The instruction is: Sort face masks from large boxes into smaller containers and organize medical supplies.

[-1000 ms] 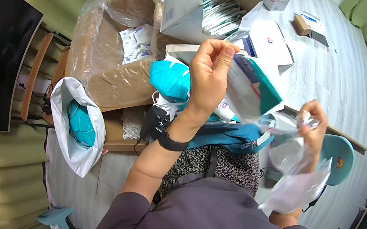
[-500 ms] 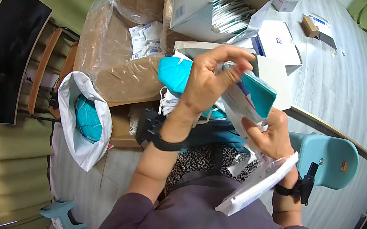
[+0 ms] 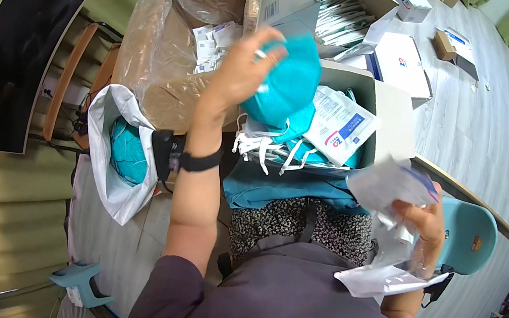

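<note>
My left hand grips the edge of a teal face mask, blurred by motion, above an open carton. More teal masks with white ear straps lie in the carton's near left part. Beside them rests a sealed white mask packet with blue and pink print. To the right of the carton, my right hand closes on torn, partly see-through wrappers. More wrapper hangs down over my right forearm. My left fingertips are partly blurred against the mask.
A large plastic-lined carton holding small white packets stands at the left. Behind sits a white box of packed sachets. A white bag of teal masks is at the left; a light-blue stool is at the right.
The teal mask has come out of the wrapper. My left hand has moved left and away with it, while my right hand has moved right and down with the wrappers.
</note>
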The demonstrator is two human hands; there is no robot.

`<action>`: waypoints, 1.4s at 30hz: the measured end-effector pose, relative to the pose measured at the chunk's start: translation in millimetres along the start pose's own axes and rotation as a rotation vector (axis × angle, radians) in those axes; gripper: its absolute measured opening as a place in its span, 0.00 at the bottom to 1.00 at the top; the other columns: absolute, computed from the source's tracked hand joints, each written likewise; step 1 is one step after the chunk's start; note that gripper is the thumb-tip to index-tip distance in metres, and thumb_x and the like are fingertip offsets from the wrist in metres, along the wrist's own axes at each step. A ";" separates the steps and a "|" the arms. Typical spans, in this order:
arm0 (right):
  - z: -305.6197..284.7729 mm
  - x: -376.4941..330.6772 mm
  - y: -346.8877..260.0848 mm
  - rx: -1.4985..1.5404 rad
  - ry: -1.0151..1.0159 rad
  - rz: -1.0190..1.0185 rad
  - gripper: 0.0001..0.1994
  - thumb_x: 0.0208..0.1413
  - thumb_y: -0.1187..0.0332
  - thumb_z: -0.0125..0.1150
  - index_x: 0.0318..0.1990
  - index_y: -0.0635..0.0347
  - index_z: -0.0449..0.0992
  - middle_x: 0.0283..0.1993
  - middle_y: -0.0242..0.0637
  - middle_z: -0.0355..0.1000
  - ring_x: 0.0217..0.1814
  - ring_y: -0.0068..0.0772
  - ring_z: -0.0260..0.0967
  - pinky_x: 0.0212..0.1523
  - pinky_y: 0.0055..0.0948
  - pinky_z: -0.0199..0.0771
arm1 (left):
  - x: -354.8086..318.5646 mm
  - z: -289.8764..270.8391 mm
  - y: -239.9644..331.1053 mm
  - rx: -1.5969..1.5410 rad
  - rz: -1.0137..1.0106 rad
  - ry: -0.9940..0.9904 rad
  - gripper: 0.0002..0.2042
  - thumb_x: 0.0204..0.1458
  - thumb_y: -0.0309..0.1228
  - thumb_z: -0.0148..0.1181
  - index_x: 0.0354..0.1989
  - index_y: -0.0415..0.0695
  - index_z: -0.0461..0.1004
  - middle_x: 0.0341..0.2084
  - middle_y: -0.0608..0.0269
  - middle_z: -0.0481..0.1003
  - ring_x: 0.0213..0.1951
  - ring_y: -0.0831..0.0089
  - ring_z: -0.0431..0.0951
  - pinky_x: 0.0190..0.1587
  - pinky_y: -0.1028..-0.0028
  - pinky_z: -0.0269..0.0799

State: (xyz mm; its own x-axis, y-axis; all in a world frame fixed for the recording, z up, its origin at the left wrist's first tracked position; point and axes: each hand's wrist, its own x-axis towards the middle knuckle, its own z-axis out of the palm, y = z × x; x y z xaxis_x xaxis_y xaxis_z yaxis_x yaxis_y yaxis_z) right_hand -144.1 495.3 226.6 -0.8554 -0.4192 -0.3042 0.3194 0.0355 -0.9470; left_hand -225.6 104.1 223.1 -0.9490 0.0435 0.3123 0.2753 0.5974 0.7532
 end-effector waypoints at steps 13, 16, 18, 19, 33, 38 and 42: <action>13.3 -4.9 6.5 0.095 0.108 -0.404 0.26 0.46 0.55 0.71 0.39 0.76 0.81 0.38 0.51 0.81 0.40 0.38 0.81 0.43 0.29 0.81 | 19.8 143.3 -17.1 0.233 0.409 -0.443 0.15 0.49 0.29 0.66 0.46 0.45 0.79 0.46 0.59 0.78 0.55 0.57 0.73 0.56 0.57 0.66; 3.5 6.8 1.7 0.170 -0.148 -0.511 0.28 0.47 0.55 0.71 0.49 0.72 0.79 0.40 0.44 0.80 0.42 0.32 0.78 0.44 0.27 0.76 | 31.1 136.6 -9.3 0.141 0.337 -0.502 0.11 0.48 0.29 0.67 0.41 0.43 0.79 0.39 0.58 0.78 0.51 0.57 0.75 0.53 0.59 0.68; -11.6 6.4 8.5 -0.089 -0.083 -0.342 0.27 0.49 0.55 0.67 0.49 0.70 0.79 0.39 0.41 0.79 0.42 0.29 0.76 0.45 0.26 0.73 | 27.7 130.7 5.6 0.000 0.393 -0.352 0.08 0.47 0.29 0.68 0.35 0.42 0.79 0.33 0.58 0.77 0.43 0.58 0.77 0.48 0.62 0.69; -14.5 5.0 11.1 -0.214 -0.048 -0.248 0.26 0.50 0.55 0.65 0.49 0.70 0.79 0.39 0.40 0.79 0.42 0.27 0.75 0.46 0.25 0.72 | 27.2 123.5 19.9 -0.061 0.398 -0.322 0.08 0.47 0.29 0.69 0.35 0.43 0.79 0.33 0.58 0.77 0.41 0.58 0.77 0.47 0.62 0.70; 20.1 44.2 -14.5 -0.532 0.333 -0.635 0.05 0.53 0.83 0.62 0.36 0.67 0.77 0.33 0.32 0.74 0.35 0.20 0.70 0.37 0.19 0.68 | 5.7 96.4 90.2 0.097 0.619 -0.279 0.11 0.40 0.21 0.64 0.35 0.46 0.78 0.35 0.66 0.77 0.35 0.61 0.77 0.38 0.68 0.65; 21.2 44.3 -7.6 -0.451 0.408 -0.693 0.03 0.54 0.83 0.62 0.34 0.67 0.75 0.32 0.31 0.73 0.33 0.18 0.67 0.36 0.19 0.66 | 14.2 100.5 89.9 -0.190 0.549 -0.314 0.10 0.42 0.23 0.65 0.36 0.44 0.79 0.33 0.63 0.77 0.33 0.57 0.78 0.36 0.66 0.70; 25.1 50.9 -17.4 -0.277 0.522 -0.539 0.02 0.59 0.76 0.63 0.35 0.66 0.77 0.30 0.27 0.72 0.33 0.17 0.65 0.34 0.19 0.65 | 9.8 120.3 106.7 -0.180 0.733 0.049 0.08 0.40 0.23 0.65 0.31 0.38 0.78 0.31 0.59 0.76 0.32 0.57 0.77 0.34 0.65 0.71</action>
State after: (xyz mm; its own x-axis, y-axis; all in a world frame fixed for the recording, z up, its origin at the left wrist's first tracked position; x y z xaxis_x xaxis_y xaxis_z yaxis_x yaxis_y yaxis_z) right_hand -183.0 450.6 230.2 -0.9653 0.0337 0.2589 -0.2471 0.2020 -0.9477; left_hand -224.1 264.5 236.9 -0.5066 0.3413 0.7918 0.8582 0.2886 0.4246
